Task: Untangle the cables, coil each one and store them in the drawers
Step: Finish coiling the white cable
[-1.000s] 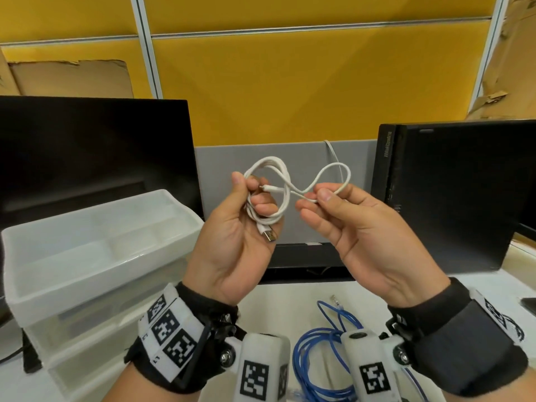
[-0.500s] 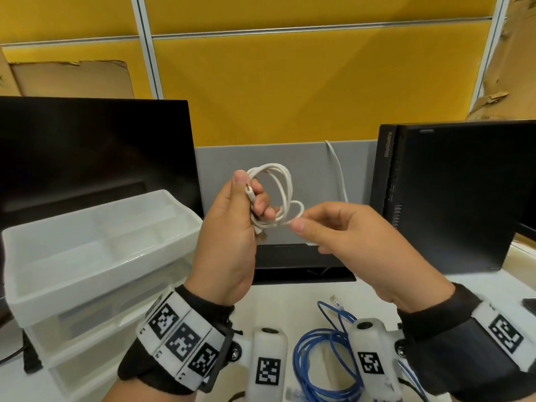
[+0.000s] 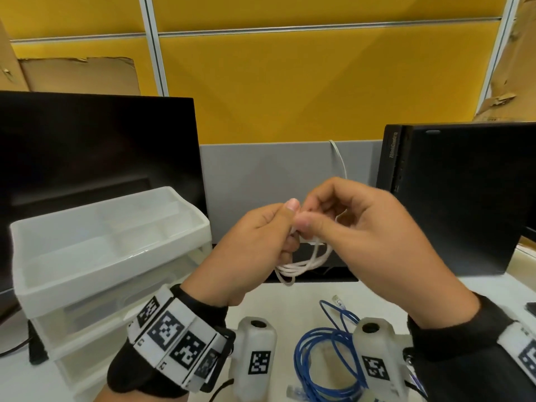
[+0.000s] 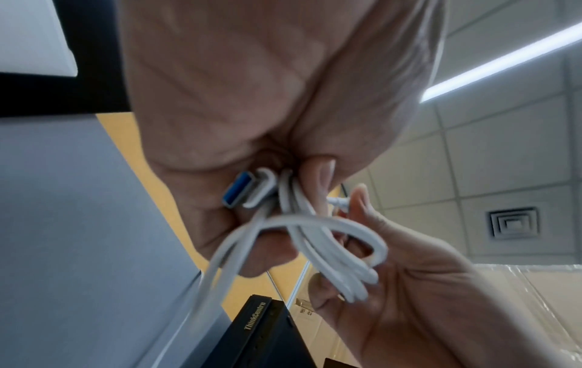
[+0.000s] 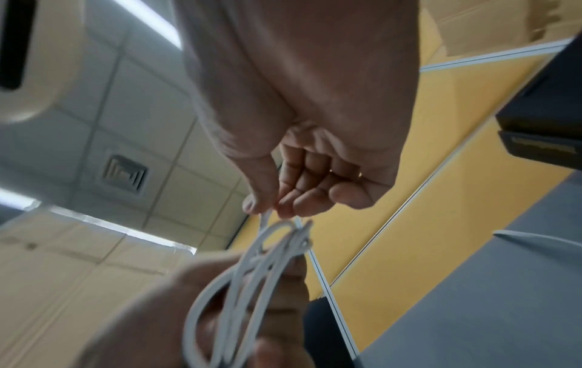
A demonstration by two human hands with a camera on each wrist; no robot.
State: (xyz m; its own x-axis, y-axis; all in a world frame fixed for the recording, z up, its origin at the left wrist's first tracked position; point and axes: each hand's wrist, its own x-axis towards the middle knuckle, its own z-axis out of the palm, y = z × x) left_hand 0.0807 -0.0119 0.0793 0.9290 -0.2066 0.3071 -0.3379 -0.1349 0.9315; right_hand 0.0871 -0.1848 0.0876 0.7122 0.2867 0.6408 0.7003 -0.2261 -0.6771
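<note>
The white cable [image 3: 304,264] is gathered into a narrow bundle of several loops held up in the air between both hands, in front of the grey divider [image 3: 261,175] and above the desk [image 3: 290,303]. In the head view the bundle's long axis runs roughly up and down, its rounded loop ends hanging below the hands. The cable is smooth, round and glossy; its flat USB plug [image 4: 244,190], white shell with a blue insert, lies against the left palm and points away from the loops.

The left hand [image 3: 249,256] has its fingers curled round the upper part of the bundle, thumb pressed on top. The right hand [image 3: 368,239] pinches a strand between thumb and fingertips, just beside the left thumb; its other fingers are curled in. In the right wrist view that strand rises from the loops straight into the pinch.

A blue cable [image 3: 324,361], thin and loosely coiled, lies on the desk below the hands. To the left stands a translucent plastic drawer unit [image 3: 110,256] with an open, divided tray on top. A black monitor [image 3: 87,146] stands behind it and a black computer [image 3: 464,198] at right
</note>
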